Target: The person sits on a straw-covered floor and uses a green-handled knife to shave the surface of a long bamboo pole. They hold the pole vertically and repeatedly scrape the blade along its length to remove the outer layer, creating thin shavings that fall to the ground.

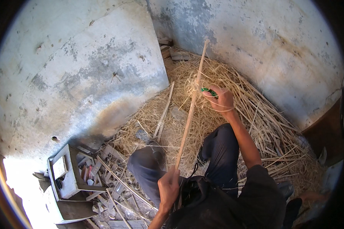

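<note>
A long, pale strip of wood or bamboo (190, 114) slants upward in front of me, its far end close to the wall. My left hand (168, 187) is closed around the strip's near end, between my knees and body. Farther up, my right hand (222, 100) grips a small green object (209, 92) against or right beside the strip; its kind is mostly hidden by the fingers. Thin curled shavings (197, 82) bunch around the strip there, and a fine sliver loops below my right hand.
Straw-like shavings and long thin strips (263, 114) pile up along the right wall. Two loose strips (165, 110) lie left of centre. At lower left, a worn box-like wooden frame (70, 183) stands among scraps. Stained plaster walls (84, 68) close in the far side.
</note>
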Motion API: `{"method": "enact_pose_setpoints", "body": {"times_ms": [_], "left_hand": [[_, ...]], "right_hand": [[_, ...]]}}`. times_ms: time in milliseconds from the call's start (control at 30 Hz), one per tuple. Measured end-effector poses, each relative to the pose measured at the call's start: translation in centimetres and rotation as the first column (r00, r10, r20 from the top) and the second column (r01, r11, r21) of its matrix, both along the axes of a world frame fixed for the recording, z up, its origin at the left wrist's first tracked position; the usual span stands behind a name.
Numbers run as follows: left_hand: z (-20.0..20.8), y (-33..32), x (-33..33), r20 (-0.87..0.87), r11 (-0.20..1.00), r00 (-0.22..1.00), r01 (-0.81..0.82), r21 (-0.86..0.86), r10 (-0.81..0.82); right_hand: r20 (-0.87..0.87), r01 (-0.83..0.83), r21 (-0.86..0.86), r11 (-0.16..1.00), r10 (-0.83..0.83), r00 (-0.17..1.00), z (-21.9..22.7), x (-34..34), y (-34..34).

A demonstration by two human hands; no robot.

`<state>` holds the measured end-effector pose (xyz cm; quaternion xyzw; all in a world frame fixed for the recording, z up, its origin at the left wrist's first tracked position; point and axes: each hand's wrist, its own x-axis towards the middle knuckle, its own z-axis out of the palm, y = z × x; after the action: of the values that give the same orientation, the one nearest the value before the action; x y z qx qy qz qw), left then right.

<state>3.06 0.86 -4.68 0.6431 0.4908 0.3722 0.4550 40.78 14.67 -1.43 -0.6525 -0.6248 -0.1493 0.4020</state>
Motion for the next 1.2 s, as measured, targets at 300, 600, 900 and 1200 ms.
{"method": "enact_pose_setpoints", "body": {"times_ms": [300,600,900,1200], "left_hand": [[-0.6,2.9,-1.3,0.171,0.917,0.977,0.184,-0.354,-0.13],[1.3,6.0,0.4,0.399,0.866,0.917,0.213,-0.452,-0.017],[1.5,7.7,1.8,0.258,0.946,0.964,0.142,-0.29,-0.066],[1.9,7.5,2.8,0.166,0.978,0.986,0.02,-0.206,0.015]], "right_hand": [[-0.272,-0.106,-0.291,0.951,0.024,0.962,0.5,-3.5,0.5],[-0.136,-0.339,0.005,0.941,0.336,0.932,-1.6,-8.0,-0.2],[-0.164,-0.532,-0.089,0.842,0.515,0.841,-1.9,-10.6,-2.1],[-0.113,-0.528,0.017,0.849,0.526,0.843,-2.1,-10.2,-1.9]]}}
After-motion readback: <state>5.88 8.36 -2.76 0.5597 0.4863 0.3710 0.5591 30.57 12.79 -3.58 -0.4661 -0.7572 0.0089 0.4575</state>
